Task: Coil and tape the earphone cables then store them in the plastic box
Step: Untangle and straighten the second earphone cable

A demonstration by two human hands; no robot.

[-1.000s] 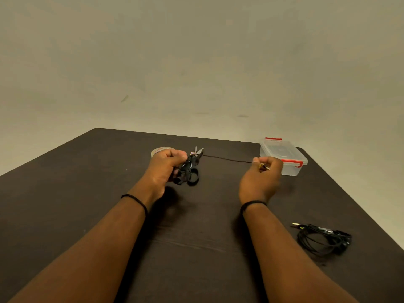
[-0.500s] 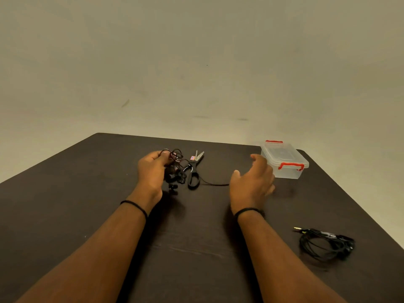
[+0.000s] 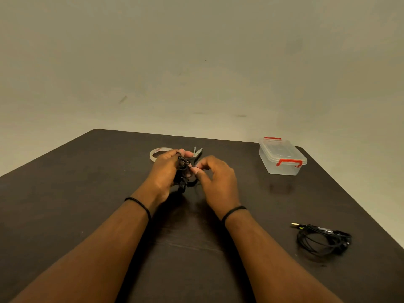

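From the head camera, the left hand [image 3: 162, 171] is gripping the bundled earphone cable [image 3: 183, 171] over the table [image 3: 65, 193], fingers curled round it, while the right hand [image 3: 215, 178] is pinching the loose end beside it. Keeping the loops snug and even should help before taping. The plastic box [image 3: 282, 158], far right, is sitting latched and looking empty.

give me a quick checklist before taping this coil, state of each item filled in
1. Coil gripped in left hand: ok.
2. Loose end pinched by right hand: ok.
3. Tape roll on the table behind the left hand: ok.
4. Scissors close by: ok, partly hidden.
5. Plastic box open for storing: not ok, lid on.
6. Second earphone cable taped: cannot tell.
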